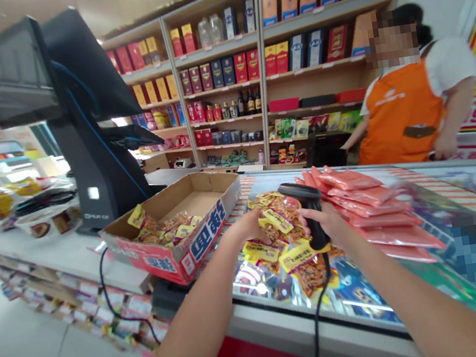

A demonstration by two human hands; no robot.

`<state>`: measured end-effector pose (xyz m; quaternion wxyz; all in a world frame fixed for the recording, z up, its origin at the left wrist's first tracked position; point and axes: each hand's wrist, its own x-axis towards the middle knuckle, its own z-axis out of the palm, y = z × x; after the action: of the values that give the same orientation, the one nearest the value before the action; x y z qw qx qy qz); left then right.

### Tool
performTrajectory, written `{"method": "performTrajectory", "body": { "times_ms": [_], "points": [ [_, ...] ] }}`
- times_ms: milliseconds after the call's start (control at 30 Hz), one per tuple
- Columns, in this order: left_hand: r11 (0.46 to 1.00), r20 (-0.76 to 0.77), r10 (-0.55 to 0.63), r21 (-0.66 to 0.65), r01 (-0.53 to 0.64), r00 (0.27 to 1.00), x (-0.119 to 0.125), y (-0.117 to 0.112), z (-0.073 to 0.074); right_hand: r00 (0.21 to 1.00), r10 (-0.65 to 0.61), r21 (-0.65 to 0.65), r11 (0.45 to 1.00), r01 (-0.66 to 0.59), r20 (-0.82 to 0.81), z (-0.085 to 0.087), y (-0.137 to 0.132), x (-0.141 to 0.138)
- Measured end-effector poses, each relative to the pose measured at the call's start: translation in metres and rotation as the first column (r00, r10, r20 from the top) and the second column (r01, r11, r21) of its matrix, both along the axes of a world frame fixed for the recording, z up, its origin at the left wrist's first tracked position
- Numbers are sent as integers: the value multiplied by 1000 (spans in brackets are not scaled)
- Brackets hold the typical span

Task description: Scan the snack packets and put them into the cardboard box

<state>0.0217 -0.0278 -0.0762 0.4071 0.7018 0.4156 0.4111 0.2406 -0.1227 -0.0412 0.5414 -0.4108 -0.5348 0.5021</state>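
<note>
the scanner (pixel 311 196) is black, the packets (pixel 278 220) yellow and brown, the flat packs (pixel 372 213) coral, the apron (pixel 403 115) orange

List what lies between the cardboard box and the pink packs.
In the head view: a pile of snack packets, with the left hand at it and the right hand holding the scanner over it.

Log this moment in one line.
left hand: on snack packets; right hand: holding scanner; carton: packets inside; pink packs: stacked at right
</note>
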Motion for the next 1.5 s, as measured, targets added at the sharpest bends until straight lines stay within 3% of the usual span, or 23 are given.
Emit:
{"method": "performTrajectory", "body": {
  "times_ms": [67, 133, 333, 433, 533, 700, 800, 1167, 1500],
  "points": [
    [990, -127, 92, 120, -77, 988, 1, -1, 1, 1000, 2, -6, 1000, -2, 0, -3, 0, 1],
    [973, -162, 146, 201, -112, 976, -2, -1, 4, 1000, 13, -3, 1000, -13, 3, -6, -1, -1],
    [989, -290, 140, 1, -146, 947, -25, 4, 14, 995, 93, -63, 994, -91, 33, -9, -7, -9],
    [983, -194, 185, 16, -185, 963, -30, 3, 18, 991, 131, -52, 990, -129, 29, -8, -10, -11],
    [965, 29, 233, 119, -235, 972, -26, 3, 19, 988, 154, -52, 987, -153, 26, -7, -13, -13],
    [981, 266, 128, 108, -161, 955, -8, 5, 10, 983, 179, -61, 982, -176, 43, -8, -17, -16],
    [979, 280, 106, 141, -150, 954, -1, 2, 6, 979, 194, -52, 980, -190, 68, -8, -18, -18],
    [926, 194, 242, 247, -286, 951, 0, -7, 10, 978, 199, -44, 980, -196, 67, -13, -16, -16],
    [960, 269, 174, 167, -224, 947, 1, -7, 10, 979, 190, -56, 981, -186, 67, -8, -18, -18]
  ]
}}
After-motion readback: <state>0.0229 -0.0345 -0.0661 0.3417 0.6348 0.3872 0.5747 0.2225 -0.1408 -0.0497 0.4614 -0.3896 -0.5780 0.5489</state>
